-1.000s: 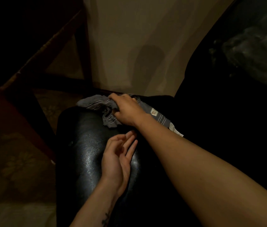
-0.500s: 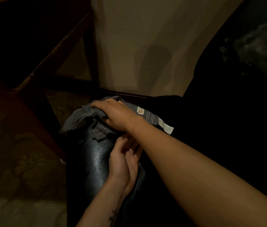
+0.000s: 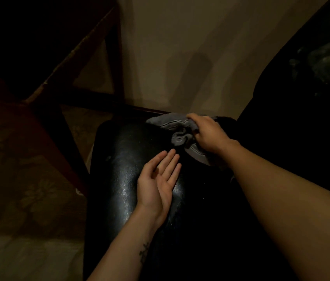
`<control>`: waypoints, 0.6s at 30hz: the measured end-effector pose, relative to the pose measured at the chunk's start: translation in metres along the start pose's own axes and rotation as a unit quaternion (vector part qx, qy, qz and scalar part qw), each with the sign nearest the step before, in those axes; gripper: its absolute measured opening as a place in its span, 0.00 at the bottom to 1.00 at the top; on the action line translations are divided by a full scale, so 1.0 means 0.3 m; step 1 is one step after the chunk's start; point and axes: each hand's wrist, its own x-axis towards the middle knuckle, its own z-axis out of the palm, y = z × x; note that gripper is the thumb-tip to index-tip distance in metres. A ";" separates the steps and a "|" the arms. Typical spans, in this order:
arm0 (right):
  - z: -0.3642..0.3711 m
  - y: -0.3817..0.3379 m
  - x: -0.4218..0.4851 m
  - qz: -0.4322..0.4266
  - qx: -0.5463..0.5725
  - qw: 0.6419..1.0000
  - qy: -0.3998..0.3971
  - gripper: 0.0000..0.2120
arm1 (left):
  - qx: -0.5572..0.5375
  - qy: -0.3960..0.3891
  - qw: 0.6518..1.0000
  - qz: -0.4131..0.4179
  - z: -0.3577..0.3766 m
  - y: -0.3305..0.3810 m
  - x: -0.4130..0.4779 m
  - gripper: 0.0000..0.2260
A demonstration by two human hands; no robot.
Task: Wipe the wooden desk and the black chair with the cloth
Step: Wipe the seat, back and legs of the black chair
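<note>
Item: black chair [image 3: 125, 179], glossy padded seat seen from above, filling the lower centre, with small pale specks on its sheen. Surroundings: wooden desk [image 3: 46, 134] at upper left, only its dark underside, one slanting edge and its legs in view, the nearest leg standing just beside the seat's left side. Beige wall [image 3: 180, 47] behind, with a dark strip along its foot touching the far edge of the seat. Patterned carpet [image 3: 28, 189] on the left, pale at the lower corner. Large dark mass [image 3: 301, 128] on the right, against the seat, too dim to identify. Nothing lies between the camera and the hands; the right forearm crosses the seat's right part and hides it. Cloth [image 3: 168, 123]: grey with thin stripes, bunched into folds on the far edge of the seat, partly covered by the hand. Right hand [image 3: 208, 134]: back upward, fingers curled down over the cloth and gripping a wad of it against the seat. Left hand [image 3: 158, 179]: over the middle of the seat, near the cloth but apart from it, palm turned up and to the right, fingers straight and close together, holding nothing; whether it rests on the seat cannot be told. Small dark tattoo [image 3: 144, 253] on the left forearm.
</note>
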 end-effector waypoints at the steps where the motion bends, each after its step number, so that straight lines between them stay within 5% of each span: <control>1: -0.002 0.023 -0.022 0.017 0.005 1.000 0.006 0.22 | 0.003 0.000 1.000 0.001 -0.001 0.001 0.002 0.16; 11: -0.005 -0.078 -0.366 0.104 -0.003 0.995 0.012 0.29 | 0.053 -0.009 0.998 0.043 -0.010 -0.030 0.001 0.13; 15: -0.021 -0.153 -0.539 0.137 -0.027 0.990 0.014 0.29 | 0.166 0.016 0.983 0.075 0.020 -0.039 -0.030 0.08; 18: -0.008 -0.191 -0.648 0.160 -0.004 0.987 0.005 0.29 | 0.331 0.003 0.941 0.073 0.042 -0.042 -0.089 0.09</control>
